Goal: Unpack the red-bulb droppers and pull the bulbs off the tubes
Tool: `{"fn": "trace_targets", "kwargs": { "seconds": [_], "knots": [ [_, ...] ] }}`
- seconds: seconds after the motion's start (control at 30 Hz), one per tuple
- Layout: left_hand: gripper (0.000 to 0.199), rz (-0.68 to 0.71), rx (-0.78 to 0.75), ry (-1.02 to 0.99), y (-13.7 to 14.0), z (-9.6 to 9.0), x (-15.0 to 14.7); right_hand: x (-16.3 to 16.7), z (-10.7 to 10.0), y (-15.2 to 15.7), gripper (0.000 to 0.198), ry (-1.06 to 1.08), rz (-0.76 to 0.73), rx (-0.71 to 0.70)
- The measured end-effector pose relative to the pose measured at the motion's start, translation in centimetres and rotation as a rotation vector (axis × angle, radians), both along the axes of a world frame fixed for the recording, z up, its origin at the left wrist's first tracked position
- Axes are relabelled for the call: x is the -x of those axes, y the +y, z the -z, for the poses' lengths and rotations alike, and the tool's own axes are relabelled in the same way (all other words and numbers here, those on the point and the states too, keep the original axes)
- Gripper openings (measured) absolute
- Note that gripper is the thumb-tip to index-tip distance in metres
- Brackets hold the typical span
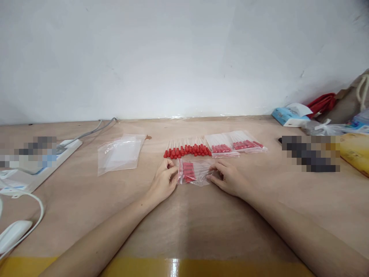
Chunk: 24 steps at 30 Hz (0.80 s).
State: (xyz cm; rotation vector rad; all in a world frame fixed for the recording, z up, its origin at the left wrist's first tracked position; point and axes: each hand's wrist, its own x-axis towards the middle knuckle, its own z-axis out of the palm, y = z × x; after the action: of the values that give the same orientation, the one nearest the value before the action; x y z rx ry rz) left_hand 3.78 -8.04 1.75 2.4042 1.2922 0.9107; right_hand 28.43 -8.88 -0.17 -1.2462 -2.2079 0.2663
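A clear zip bag (pixel 201 177) lies sideways before me, with several red-tipped sticks (pixel 189 172) inside, their red ends toward the zip strip on the left. My left hand (pixel 165 179) is closed, fingers pinching the bag at its zip end. At the opposite end, my right hand (pixel 226 177) curls thumb and fingers on the bag's edge. Just beyond the bag sits a row of loose red-ended sticks (pixel 187 150), their pale thin shafts pointing to the wall. To its right lie two filled zip bags (pixel 221 148), side by side and partly overlapping.
Flat clear bags (pixel 122 154) lie at left. Further left are a white power strip (pixel 62 157) with cables and a white mouse-like object (pixel 14 234). At right are a blurred dark object (pixel 309 154), a tissue box (pixel 290 115) and a yellow packet (pixel 356 152). A wall stands behind.
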Motion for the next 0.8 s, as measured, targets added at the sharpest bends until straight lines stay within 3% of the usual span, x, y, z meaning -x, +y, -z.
{"fn": "trace_targets", "kwargs": {
  "seconds": [0.07, 0.2, 0.33, 0.43, 0.57, 0.7, 0.8],
  "knots": [
    [0.02, 0.056, -0.006, 0.015, -0.1, 0.0, 0.0, 0.2, 0.2, 0.2, 0.012, 0.015, 0.023, -0.029],
    [0.02, 0.213, 0.12, -0.018, 0.0, 0.1, -0.2, 0.4, 0.4, 0.4, 0.014, 0.023, 0.028, -0.106],
    [0.026, 0.22, 0.178, -0.009, 0.3, 0.1, -0.1, 0.4, 0.3, 0.5, 0.014, -0.029, 0.025, -0.12],
    [0.032, 0.249, 0.151, 0.033, 0.3, -0.3, 0.0, 0.4, 0.3, 0.5, 0.02, -0.053, 0.03, -0.133],
    [0.024, 0.263, 0.111, 0.102, 0.1, -0.7, -0.1, 0.2, 0.2, 0.5, 0.022, -0.072, 0.005, -0.134],
    [0.016, 0.262, 0.045, 0.175, 0.0, -0.1, -0.3, 0.0, 0.3, 0.5, 0.023, -0.056, -0.026, -0.128],
    [0.02, 0.243, -0.075, 0.206, 0.2, 0.5, -0.2, -0.1, 0.4, 0.5, 0.023, -0.058, -0.025, -0.123]
  ]
}}
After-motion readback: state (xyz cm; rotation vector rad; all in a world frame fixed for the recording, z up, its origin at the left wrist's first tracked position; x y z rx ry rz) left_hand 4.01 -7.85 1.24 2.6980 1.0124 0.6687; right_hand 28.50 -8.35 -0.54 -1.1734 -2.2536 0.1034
